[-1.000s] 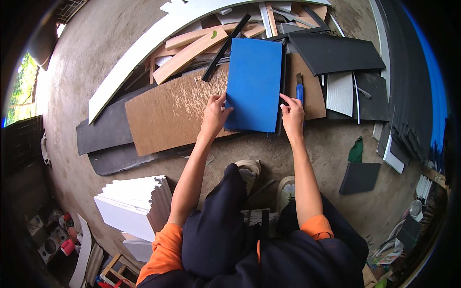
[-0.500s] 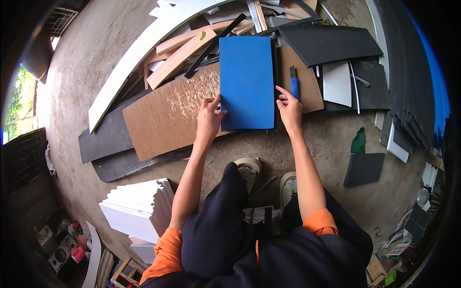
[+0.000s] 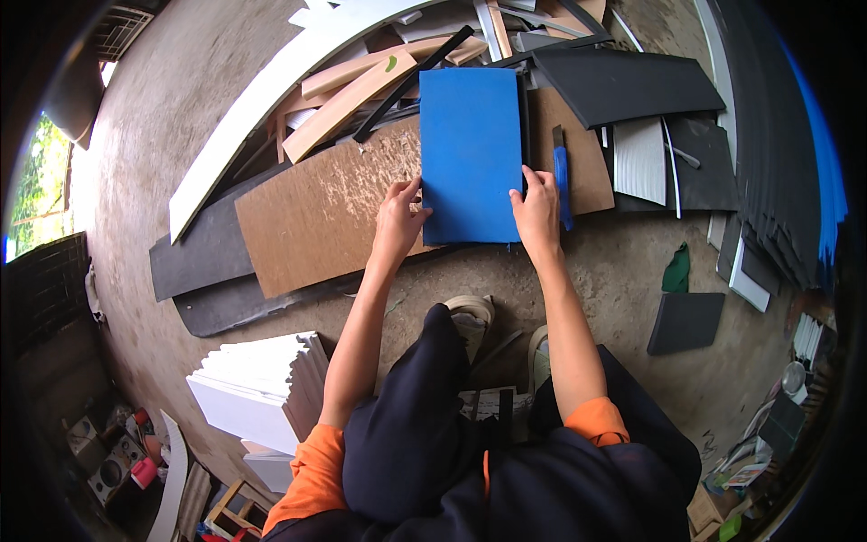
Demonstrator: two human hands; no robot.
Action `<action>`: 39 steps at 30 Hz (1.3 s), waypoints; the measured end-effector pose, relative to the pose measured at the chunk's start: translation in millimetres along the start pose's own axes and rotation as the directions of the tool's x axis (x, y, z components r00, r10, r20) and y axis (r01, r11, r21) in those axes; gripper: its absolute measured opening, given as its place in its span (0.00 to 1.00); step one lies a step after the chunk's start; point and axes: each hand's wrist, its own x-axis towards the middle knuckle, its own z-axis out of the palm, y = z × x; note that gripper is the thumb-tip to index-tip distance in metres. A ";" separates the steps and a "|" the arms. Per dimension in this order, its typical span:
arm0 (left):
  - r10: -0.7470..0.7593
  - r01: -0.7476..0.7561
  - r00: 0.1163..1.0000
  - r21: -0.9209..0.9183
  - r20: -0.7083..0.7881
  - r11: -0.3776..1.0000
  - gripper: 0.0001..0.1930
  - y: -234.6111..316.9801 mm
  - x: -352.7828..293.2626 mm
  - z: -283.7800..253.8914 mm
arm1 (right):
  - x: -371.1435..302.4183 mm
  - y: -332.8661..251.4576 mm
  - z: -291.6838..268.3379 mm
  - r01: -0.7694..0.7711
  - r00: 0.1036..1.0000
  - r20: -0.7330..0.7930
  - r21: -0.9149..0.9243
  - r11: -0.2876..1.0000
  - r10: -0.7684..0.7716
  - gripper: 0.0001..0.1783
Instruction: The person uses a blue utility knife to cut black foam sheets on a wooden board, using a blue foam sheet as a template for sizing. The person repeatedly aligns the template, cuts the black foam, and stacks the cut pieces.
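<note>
A blue rectangular foam sheet lies lengthwise before me on a scuffed brown board, with a dark sheet's edge showing beneath its right side. My left hand holds the blue sheet's left edge near its lower corner, thumb on top. At the opposite edge, my right hand has its thumb on the blue surface and its fingers along the side. A utility knife with a blue handle rests just right of that hand, its blade pointing away from me.
Wooden strips and offcuts are heaped beyond the board, beside a long curved white strip. Dark sheets lie at the far right. Stacked white panels stand by my left leg; a dark square lies on the floor at right.
My right hand has moved inward from beside the blue sheet onto its right edge. The left hand stays at the left edge. The knife now lies more upright, its handle nearer me.
</note>
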 end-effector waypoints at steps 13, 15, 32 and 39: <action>-0.044 0.045 0.999 -0.126 0.015 0.991 0.29 2.6 -3.2 -0.8 | 5.9 23.3 4.0 -0.012 0.999 0.037 0.202 0.979 0.005 0.22; -0.042 0.044 0.999 -0.118 0.019 0.992 0.29 3.5 -3.6 -0.3 | 6.5 22.5 -0.5 -0.047 0.997 0.064 0.246 0.968 0.032 0.22; -0.021 0.019 0.997 0.031 0.077 0.999 0.29 1.2 -0.5 2.2 | 5.5 22.8 0.6 -0.038 0.997 0.074 0.261 0.965 0.019 0.23; -0.011 0.000 0.997 0.141 0.077 0.990 0.28 -2.8 2.7 0.6 | 1.6 14.6 2.2 -0.027 0.998 0.058 0.197 0.980 0.016 0.24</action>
